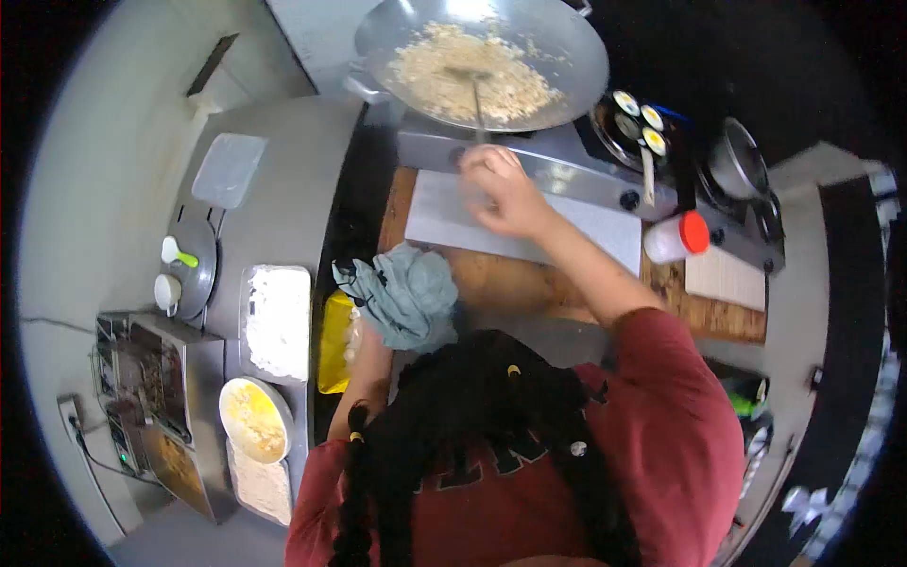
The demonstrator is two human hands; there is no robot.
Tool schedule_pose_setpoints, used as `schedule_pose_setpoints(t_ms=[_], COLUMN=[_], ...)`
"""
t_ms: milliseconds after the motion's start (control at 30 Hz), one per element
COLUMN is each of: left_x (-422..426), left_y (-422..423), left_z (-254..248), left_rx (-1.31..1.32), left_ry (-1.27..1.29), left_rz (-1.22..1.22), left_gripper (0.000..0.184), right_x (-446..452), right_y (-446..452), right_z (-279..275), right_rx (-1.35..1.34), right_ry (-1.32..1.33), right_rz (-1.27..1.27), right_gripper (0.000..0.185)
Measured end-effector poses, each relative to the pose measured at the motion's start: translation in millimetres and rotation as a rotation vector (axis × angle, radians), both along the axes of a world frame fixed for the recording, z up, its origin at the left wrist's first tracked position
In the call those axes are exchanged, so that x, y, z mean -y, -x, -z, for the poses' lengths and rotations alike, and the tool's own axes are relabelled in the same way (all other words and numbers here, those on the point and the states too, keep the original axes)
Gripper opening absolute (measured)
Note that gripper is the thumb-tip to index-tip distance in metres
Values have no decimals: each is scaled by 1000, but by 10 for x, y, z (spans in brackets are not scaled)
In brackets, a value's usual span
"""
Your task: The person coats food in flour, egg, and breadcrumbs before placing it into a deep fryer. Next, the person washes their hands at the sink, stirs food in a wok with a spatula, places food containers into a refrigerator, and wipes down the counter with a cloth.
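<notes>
My right hand (pixel 505 192) is closed around the handle of a spatula (pixel 477 99), just in front of the wok. The spatula's blade rests in a heap of fried rice (pixel 444 71) inside the large metal wok (pixel 590 61). Lower down, at my left side, a bunched grey-green cloth (pixel 416 293) sits at the end of my left forearm. It covers most of my left hand (pixel 375 342), which appears to grip it; the fingers are hidden.
A small pan with egg rounds (pixel 654 142) and a pot (pixel 737 161) stand right of the wok. A red-lidded jar (pixel 680 236) is on the wooden counter. At left are a white-filled tray (pixel 277 321), a bowl with yellow food (pixel 255 420), a yellow bag (pixel 333 345) and a toaster oven (pixel 179 378).
</notes>
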State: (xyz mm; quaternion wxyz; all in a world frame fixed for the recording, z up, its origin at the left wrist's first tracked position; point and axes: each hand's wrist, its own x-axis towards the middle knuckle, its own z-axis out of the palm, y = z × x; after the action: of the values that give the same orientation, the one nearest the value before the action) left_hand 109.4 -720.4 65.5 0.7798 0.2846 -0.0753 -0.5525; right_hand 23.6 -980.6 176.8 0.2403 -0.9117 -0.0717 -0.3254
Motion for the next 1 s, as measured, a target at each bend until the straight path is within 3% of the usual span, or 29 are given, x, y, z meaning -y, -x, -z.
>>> schedule_pose_setpoints(t_ms=[33,67,133,233,267,300,333,367,400,433,500,567,600,633,700,733,767,800,833,867,900,967,1000], left_x=[-24,-30,32,113,161,204,258,352,453,547,747,952,1065,1224,1550,1742,1934,2105,2302,2443,2574,2926,3113], left_y=[86,204,439,779,958,1075,1184,1311,1356,1440,1573,1656,1722,1811,2070,2143,2225,2301,2282,2287,2363,2629,2745], left_z=[47,156,434,671,518,364,222,146,247,258,280,433,458,452,360,462,554,382,524,570,600,289,91], left_rx=[-6,-58,-159,-297,-193,-197,7,222,160,172,691,752,890,1029,1098,1319,1533,1634,1697,1767,1828,1880,1847], left_ry=[-3,-6,-3,-18,-106,-104,-318,-524,-598,-588,-438,-437,-432,-421,-393,-410,-427,-452,-617,-722,-829,-1174,-1285], left_rz=[39,53,69,68,166,191,183,174,149,171,-38,-38,-57,-79,-113,-201,-296,-279,-160,7,190,421,479], left_gripper=[72,69,63,56,51,51,46,41,32,32,28,30,30,30,36,39,43,50,62,73,84,98,103], right_x=[-234,-491,-934,-1502,-1519,-1496,-1472,-1433,-1402,-1343,-1214,-1087,-934,-815,-548,-335,-144,64,302,625,1023,1844,2277], right_y=[162,325,664,1113,1197,1292,1390,1507,1600,1686,1807,1933,1944,1994,2389,2633,2920,3200,3501,3850,4203,4921,5237], right_z=[84,165,586,1310,1396,1475,1503,1471,1446,1420,1374,1362,1888,2080,1524,1271,1162,1074,962,795,748,919,920], right_rx=[-6,69,33,-314,-310,-403,-485,-466,-454,-437,-404,-187,-209,-228,-401,-504,-499,-365,-234,-274,-322,-8,141], right_ry=[-3,-144,-447,-778,-780,-1050,-1325,-1330,-1466,-1598,-1720,-1843,-1782,-1611,-1301,-1151,-1145,-965,-788,-969,-885,-923,-1099], right_rz=[39,366,649,385,411,450,484,511,475,427,372,249,343,494,573,510,517,529,532,509,602,648,666], right_gripper=[24,28,31,31,31,28,25,25,24,24,24,25,26,29,33,35,35,34,34,31,26,16,17])
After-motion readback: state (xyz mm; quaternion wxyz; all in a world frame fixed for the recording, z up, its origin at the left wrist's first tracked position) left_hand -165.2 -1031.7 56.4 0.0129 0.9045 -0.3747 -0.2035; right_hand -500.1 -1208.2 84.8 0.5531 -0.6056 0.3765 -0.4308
